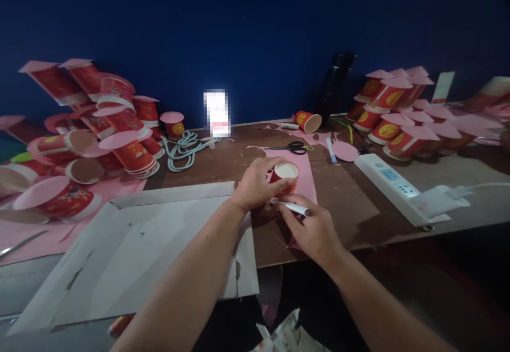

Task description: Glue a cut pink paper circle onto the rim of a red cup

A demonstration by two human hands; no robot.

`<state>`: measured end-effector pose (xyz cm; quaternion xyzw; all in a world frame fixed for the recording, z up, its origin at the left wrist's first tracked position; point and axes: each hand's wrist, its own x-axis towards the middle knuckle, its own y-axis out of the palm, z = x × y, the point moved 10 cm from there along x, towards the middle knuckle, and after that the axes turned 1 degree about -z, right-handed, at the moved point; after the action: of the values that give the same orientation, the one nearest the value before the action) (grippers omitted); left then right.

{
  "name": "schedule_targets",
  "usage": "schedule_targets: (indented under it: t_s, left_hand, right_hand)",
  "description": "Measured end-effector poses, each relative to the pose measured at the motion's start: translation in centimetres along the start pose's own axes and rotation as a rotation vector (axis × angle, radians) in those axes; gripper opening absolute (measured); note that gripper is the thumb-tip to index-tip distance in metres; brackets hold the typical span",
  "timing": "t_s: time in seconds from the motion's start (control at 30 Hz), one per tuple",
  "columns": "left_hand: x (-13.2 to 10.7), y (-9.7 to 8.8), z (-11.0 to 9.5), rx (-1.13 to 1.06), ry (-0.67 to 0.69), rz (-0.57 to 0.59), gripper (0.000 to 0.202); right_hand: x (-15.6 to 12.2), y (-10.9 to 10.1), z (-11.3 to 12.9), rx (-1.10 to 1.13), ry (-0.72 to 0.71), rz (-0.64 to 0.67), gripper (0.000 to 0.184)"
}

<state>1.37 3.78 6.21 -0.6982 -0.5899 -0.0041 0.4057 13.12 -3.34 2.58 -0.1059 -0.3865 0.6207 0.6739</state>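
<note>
My left hand (258,182) is wrapped round a red paper cup (287,170) standing on the table, its round top showing a white surface inside a red rim. In my right hand (316,229) is a slim white pen (295,208), its tip close to the cup's near lower side; whether it touches I cannot tell. Pink paper (307,179) lies beneath and beside the cup. Just beyond it rest black-handled scissors (295,148). A pink paper disc (345,151) lies farther right.
Red cups with pink discs are piled at left (133,155) and stacked at right (412,139). A white cardboard tray (159,251) lies under my left forearm. A power strip (392,187), coiled cable (181,152), tipped cup (307,122) and black bottle (338,86) surround the work area.
</note>
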Motion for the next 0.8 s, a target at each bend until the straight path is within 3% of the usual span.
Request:
schedule_targets:
  t_s: [0.5, 0.8]
  left_hand:
    - [-0.07, 0.04, -0.19, 0.014, 0.034, -0.03, 0.046]
    - [-0.11, 0.05, -0.34, 0.006, 0.033, -0.032, 0.047]
  right_hand:
    - [0.15, 0.23, -0.3, 0.005, 0.02, 0.005, 0.02]
    - [0.24, 0.37, 0.06, -0.106, -0.021, 0.001, 0.021]
